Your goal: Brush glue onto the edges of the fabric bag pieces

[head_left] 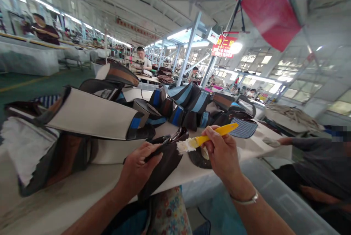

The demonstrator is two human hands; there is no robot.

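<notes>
Evidently, the step in hand is brushing: the right hand [223,154] has its fingers closed round a yellow-handled brush with paste-clotted white bristles [201,140], while the left hand [139,165] grips a dark brown, curved, flexible piece [164,169] by its upper edge, over the near edge of the cream tabletop [108,180]. The bristles overlap the piece's right edge, though whether they touch cannot be told. The next stroke likely calls for steadying the piece and laying the bristles flat along its edge.
</notes>
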